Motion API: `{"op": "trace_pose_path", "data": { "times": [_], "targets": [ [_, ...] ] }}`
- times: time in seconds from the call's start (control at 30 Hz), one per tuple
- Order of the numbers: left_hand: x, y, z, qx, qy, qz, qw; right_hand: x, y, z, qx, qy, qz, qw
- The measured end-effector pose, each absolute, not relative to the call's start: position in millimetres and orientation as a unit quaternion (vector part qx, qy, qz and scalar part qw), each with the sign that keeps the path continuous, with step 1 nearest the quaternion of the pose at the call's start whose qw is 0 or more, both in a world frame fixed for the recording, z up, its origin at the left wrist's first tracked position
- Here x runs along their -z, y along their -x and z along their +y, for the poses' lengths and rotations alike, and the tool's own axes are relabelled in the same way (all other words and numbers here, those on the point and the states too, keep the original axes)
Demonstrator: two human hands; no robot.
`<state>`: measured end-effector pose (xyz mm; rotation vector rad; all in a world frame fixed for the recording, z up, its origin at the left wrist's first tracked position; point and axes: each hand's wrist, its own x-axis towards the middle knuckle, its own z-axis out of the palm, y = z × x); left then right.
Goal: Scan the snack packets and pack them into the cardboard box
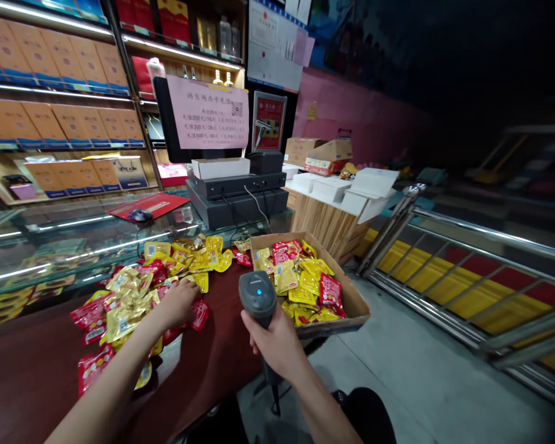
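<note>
My right hand (280,345) grips the handle of a dark grey barcode scanner (258,296), held upright with a blue light glowing on its head. My left hand (178,303) is at the right side of a loose pile of small snack packets (129,302), gold, yellow and red. Its fingers curl down among them, and the fingertips are hidden, so what they pinch cannot be made out. A red packet (200,314) lies right beside those fingers. Behind the scanner stands an open cardboard box (358,305) filled with similar packets.
The packets lie on a dark red counter (222,351) beside a glass display case (87,234). A computer mouse (139,215), a monitor with a pink sign (210,117) and a black cash drawer (238,206) stand behind. A metal railing (490,231) runs along the right.
</note>
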<state>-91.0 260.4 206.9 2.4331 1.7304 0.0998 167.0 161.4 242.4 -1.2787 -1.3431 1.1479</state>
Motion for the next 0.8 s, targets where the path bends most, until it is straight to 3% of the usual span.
{"op": "trace_pose_path", "data": {
  "times": [0.2, 0.4, 0.57, 0.8],
  "targets": [
    [-225, 66, 295, -0.234, -0.748, 0.557, 0.273, -250, -182, 160, -0.468, 0.525, -0.528, 0.476],
    [-260, -22, 318, -0.391, -0.627, 0.463, 0.49, -254, -209, 155, -0.442, 0.543, -0.5, 0.511],
    [-282, -96, 331, -0.44, -0.525, 0.435, 0.584, -253, -236, 148, -0.413, 0.568, -0.476, 0.53],
    [-294, -163, 340, -0.417, -0.444, 0.41, 0.679, -258, -263, 136, -0.397, 0.602, -0.434, 0.541]
  ]
}}
